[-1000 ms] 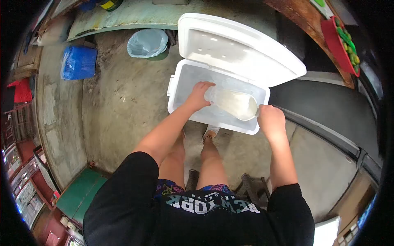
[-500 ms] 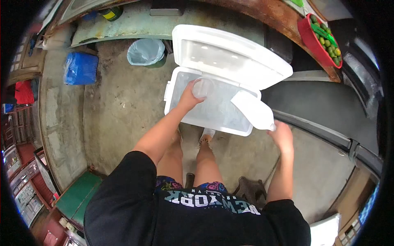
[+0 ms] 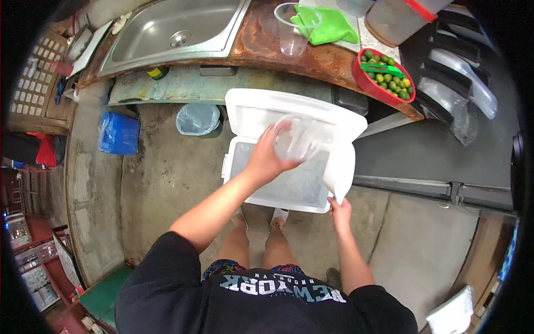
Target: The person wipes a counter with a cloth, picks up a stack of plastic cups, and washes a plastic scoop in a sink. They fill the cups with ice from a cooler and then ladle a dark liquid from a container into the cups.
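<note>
My left hand (image 3: 264,158) is closed around a clear plastic cup (image 3: 295,143), held up over the open white cooler box (image 3: 289,206). In my right hand (image 3: 340,214) is the handle of a white plastic scoop (image 3: 339,170), whose wide end points up and away from me. The scoop is over the right side of the box, close to the cup's right. Pale, translucent contents lie inside the box; ice appears likely but is blurred. The box's hinged lid (image 3: 245,108) stands raised at the back. What is in the cup is too smeared to tell.
Beyond the box runs a brown counter (image 3: 253,42) with a steel sink (image 3: 161,33), another clear cup (image 3: 293,42), a green cloth (image 3: 325,25) and a red basket of small green fruits (image 3: 384,83). A lined bin (image 3: 197,119) and blue container (image 3: 119,133) stand left.
My left hand has raised the cup up and to the right. The scoop has swung more upright beside it. My view has tilted up, bringing the sink and countertop into sight.
</note>
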A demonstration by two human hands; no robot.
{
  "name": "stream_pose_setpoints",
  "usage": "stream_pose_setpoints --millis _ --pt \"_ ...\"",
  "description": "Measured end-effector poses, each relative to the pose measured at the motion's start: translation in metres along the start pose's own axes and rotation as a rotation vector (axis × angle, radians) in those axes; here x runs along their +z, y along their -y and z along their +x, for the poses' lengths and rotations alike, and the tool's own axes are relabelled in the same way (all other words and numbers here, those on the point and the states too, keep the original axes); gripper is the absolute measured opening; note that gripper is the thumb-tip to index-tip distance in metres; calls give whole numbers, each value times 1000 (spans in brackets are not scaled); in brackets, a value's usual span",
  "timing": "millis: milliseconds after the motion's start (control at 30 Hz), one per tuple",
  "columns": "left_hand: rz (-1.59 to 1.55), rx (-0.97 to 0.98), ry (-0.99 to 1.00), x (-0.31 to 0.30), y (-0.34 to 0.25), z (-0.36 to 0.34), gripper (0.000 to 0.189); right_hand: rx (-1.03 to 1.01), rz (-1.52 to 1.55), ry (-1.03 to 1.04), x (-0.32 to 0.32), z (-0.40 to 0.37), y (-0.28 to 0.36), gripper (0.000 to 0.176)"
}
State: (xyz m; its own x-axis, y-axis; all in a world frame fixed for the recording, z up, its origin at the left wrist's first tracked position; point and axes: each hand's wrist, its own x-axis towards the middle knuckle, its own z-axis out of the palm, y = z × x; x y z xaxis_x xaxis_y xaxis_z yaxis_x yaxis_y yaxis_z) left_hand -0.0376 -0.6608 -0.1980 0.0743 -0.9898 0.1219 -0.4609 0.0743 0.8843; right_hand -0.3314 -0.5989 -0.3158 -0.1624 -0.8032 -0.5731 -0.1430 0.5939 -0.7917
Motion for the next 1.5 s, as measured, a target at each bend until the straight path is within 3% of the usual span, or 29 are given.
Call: stream_pose_setpoints --millis 133,200,300,367,633,667,767,867,900,933,967,1000,1033,1100,1167,1200,1233,1267,1300,1333,1367,1400,1467,1500 --pt "-181 69 -198 9 -58 81 78 40 45 -54 -13 -17 -17 15" --pt "-77 121 -311 21 -71 126 79 -9 47 -69 -20 -21 -31 16" --pt "-29 201 -405 41 -72 178 81 -24 -9 -61 -23 -41 -16 17" --pt "-25 132 -404 49 -68 197 83 -11 -26 -55 -27 -46 -14 17" --pt "17 116 -508 65 -53 199 87 -30 -10 -36 -38 -47 -17 17" --pt "-125 134 -481 72 -29 199 89 -23 -15 -33 -39 -47 -17 17" --pt "-216 63 -692 53 -21 156 89 -36 -42 -24 -43 -38 -20 16" --pt "47 198 -862 8 -22 178 87 -47 -124 -2 -48 -26 -57 14" --pt "65 250 -794 -7 -12 196 104 -50 -173 15 -50 -22 -64 14" --pt "127 66 -662 -19 -29 200 122 -56 -221 33 -50 -16 -70 14" --pt "105 166 -572 -27 -10 220 129 -63 -269 47 -49 -7 -79 14" --pt "148 105 -523 -33 -18 224 132 -64 -318 62 -49 2 -91 15" --pt "139 34 -466 -40 -32 219 121 -56 -370 78 -49 5 -101 17" --pt "30 181 -556 -50 -39 205 95 -164 -501 122 -40 10 -98 26" --pt "-81 361 -667 -59 -31 203 69 -131 -742 216 -21 21 -76 35" --pt "-232 390 -559 -73 -16 196 73 -135 -910 230 -4 22 -54 35" --pt "-261 353 -639 -78 -5 178 77 -145 -1074 241 15 29 -40 35" --pt "-307 310 -589 -92 1 153 80 -194 -1162 285 30 49 -50 33" --pt "95 313 -663 -108 12 125 82 -242 -1250 330 46 70 -64 30" --pt "-68 218 -634 -117 19 92 76 -292 -1305 350 68 89 -72 27" --pt "-4 227 -738 -125 68 69 105 -345 -1362 373 91 110 -81 25" --pt "-137 155 -801 -121 84 34 91 -389 -1411 378 115 134 -97 21" --pt "95 -35 -817 -120 140 -28 90 -433 -1523 367 165 180 -124 17" --pt "64 -100 -769 -116 167 -63 86 -427 -1586 349 191 196 -134 17"
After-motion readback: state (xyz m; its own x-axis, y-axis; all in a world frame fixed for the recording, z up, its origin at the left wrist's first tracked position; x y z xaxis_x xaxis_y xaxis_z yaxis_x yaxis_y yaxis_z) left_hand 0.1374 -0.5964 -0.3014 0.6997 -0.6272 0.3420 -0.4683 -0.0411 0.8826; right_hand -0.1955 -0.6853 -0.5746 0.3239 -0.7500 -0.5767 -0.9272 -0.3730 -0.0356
